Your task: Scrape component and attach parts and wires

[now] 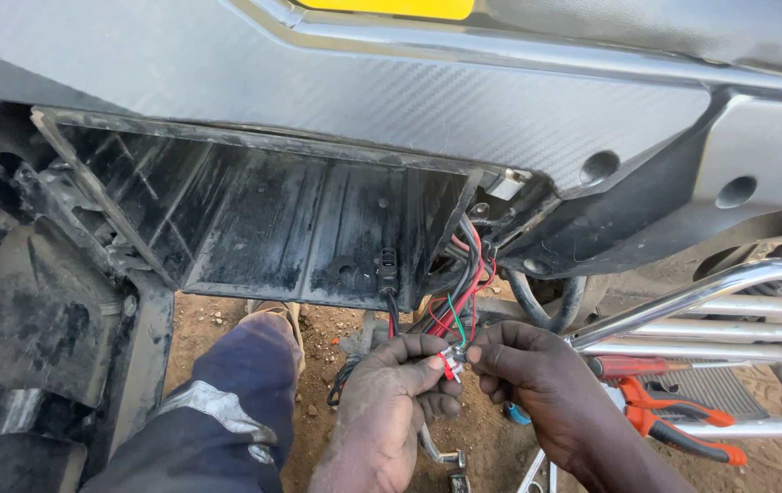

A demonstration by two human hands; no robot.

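Head view: left hand [400, 379] and right hand [523, 361], fingertips pinched shut on small connector [451, 358] of red-green wire bundle [459, 297]; orange pliers [674, 424] nearby.

One head-worn camera looks down and forward from close range, under the tilted body of a vehicle. The black compartment [281, 228] fills the frame from nine to twelve o'clock, the grey panel [464, 100] runs across twelve. Both hands meet low, near six o'clock: left hand [391, 402], right hand [537, 374]. Dirt ground [218, 319] lies beneath. There is no second view.
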